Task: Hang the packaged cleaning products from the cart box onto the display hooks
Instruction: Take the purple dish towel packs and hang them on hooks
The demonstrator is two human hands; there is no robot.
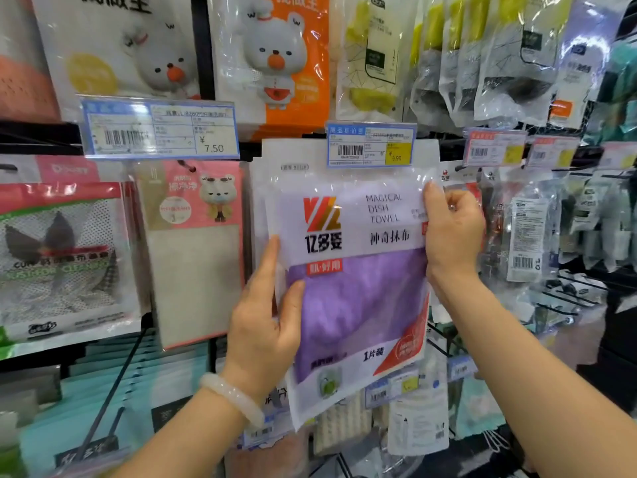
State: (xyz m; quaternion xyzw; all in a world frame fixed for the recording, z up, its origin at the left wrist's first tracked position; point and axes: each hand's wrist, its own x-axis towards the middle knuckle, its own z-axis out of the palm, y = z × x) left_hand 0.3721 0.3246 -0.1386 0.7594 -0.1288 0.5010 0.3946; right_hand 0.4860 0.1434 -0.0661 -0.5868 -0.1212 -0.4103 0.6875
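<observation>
Two hands hold a dish towel packet (351,270) up against a shop display wall, its white top tucked behind a blue-framed price tag (371,145). The packet reads "MAGICAL DISH TOWEL" beside a red and orange logo, and a purple cloth shows through its clear lower half. The left hand (267,326), a pale bangle (231,396) on its wrist, grips the packet's left edge, thumb on the front and fingers behind. The right hand (451,232) pinches the upper right edge with curled fingers.

Left of the left hand hang a pink-topped cloth pack (193,250) with a cartoon bear and a red-banded mesh pack (62,257). Above them, a larger price tag (160,129) shows "¥ 7.50". Higher still hang bear-printed packs (275,56) in white and orange. Up and right of the right hand, clear bags with yellow and dark contents (482,56) crowd the hooks, with more small price tags (494,148) beneath. Below the hands, teal packs (138,381) and sponge-like packs (341,426) fill the lower rows.
</observation>
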